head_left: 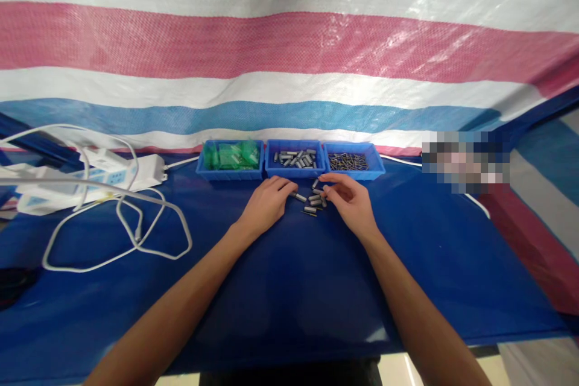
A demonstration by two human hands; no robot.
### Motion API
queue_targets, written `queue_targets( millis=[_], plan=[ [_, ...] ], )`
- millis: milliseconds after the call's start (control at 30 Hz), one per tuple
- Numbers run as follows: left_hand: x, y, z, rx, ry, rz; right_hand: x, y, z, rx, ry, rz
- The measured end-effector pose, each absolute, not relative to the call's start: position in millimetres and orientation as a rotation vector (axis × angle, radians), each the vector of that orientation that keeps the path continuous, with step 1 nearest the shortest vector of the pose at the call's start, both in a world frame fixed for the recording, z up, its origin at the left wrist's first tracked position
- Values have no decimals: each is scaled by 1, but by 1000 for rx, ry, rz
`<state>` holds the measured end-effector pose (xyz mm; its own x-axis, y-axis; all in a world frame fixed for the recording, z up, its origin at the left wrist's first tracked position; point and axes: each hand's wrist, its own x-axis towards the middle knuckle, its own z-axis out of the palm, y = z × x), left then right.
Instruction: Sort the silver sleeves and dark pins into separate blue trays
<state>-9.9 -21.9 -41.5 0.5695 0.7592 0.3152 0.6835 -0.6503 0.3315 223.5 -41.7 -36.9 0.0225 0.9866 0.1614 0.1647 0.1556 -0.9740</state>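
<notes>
My left hand (268, 204) rests on the table with its fingers curled together, and a small grey metal cylinder (299, 197) sticks out from its fingertips. Facing it, my right hand (349, 200) has its thumb and bent forefinger apart. A dark metal cylinder (315, 183) stands tilted by that forefinger, and the thumb touches the edge of a small pile of metal cylinders (315, 200). At the near side of the pile lie another cylinder (310, 209) and a thin pin with a head (309, 214). The undersides of my fingers are hidden.
Three blue bins stand behind my hands: one with green plastic bags (233, 155), one with metal cylinders (296, 158), one with many pins (348, 161). White power strips (113, 175) and a looped white cable (187, 232) lie left. A striped sheet (289, 42) hangs behind.
</notes>
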Motion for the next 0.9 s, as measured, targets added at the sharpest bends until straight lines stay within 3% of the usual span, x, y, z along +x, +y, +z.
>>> queue_targets(
  millis=[267,400,533,900],
  plan=[
    [-18,-23,-49,2355,1157,858,224,-42,-41,-1219,-1376,982],
    [-5,-25,-54,1785,1093,1112,224,-44,-38,-1248,-1406,952],
    [8,-29,-53,1351,958,1122,220,-49,-31,-1246,-1532,955],
    [6,-30,-51,1428,858,1072,195,-54,-38,-1169,-1449,1185]
  ],
)
